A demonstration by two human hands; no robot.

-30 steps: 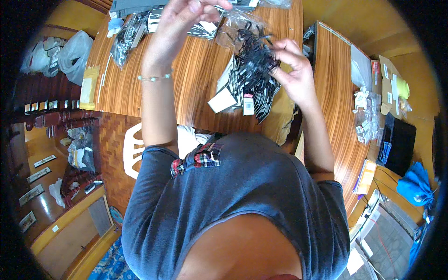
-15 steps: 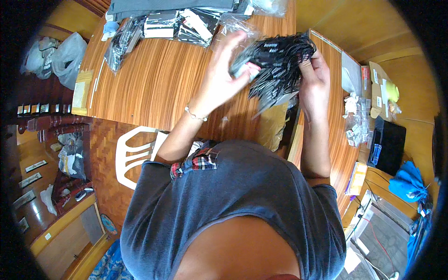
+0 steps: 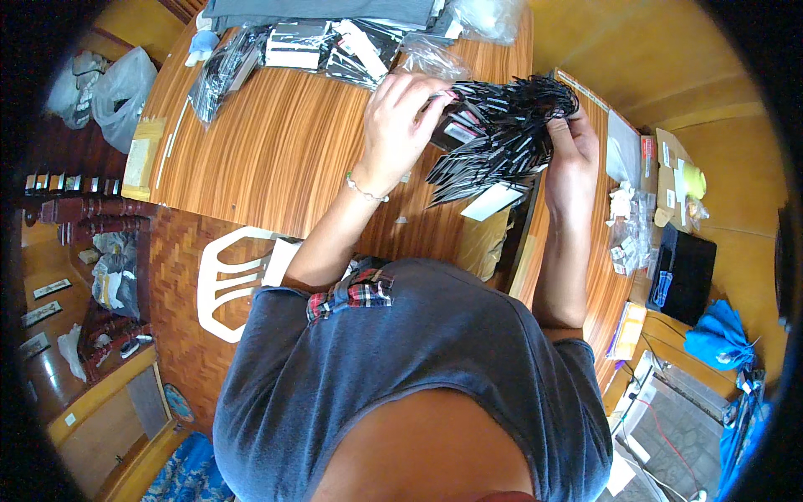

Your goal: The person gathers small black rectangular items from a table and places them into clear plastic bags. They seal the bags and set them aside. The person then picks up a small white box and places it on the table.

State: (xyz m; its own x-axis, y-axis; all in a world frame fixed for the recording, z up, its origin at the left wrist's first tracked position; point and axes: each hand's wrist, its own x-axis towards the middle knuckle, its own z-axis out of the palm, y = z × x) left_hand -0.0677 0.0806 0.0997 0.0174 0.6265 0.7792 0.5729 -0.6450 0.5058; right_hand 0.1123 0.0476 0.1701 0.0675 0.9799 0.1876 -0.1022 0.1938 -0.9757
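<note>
A thick fanned bundle of black packets (image 3: 502,134) hangs above the wooden table (image 3: 284,142), held between both hands. My left hand (image 3: 401,117) grips its left end, fingers curled over the top. My right hand (image 3: 573,142) clasps its right end, thumb on the upper edge. A white label (image 3: 495,201) dangles under the bundle. My left wrist wears a thin bracelet (image 3: 366,191).
More black packets in clear bags (image 3: 326,46) lie along the table's far edge. A white plastic chair (image 3: 234,280) stands at the left below the table. Small bagged items and cardboard (image 3: 661,184) crowd the right side. White plastic bags (image 3: 113,84) rest on the floor at far left.
My left hand came down from the table's far edge onto the bundle. The bundle has risen and moved right, and both hands now hold it.
</note>
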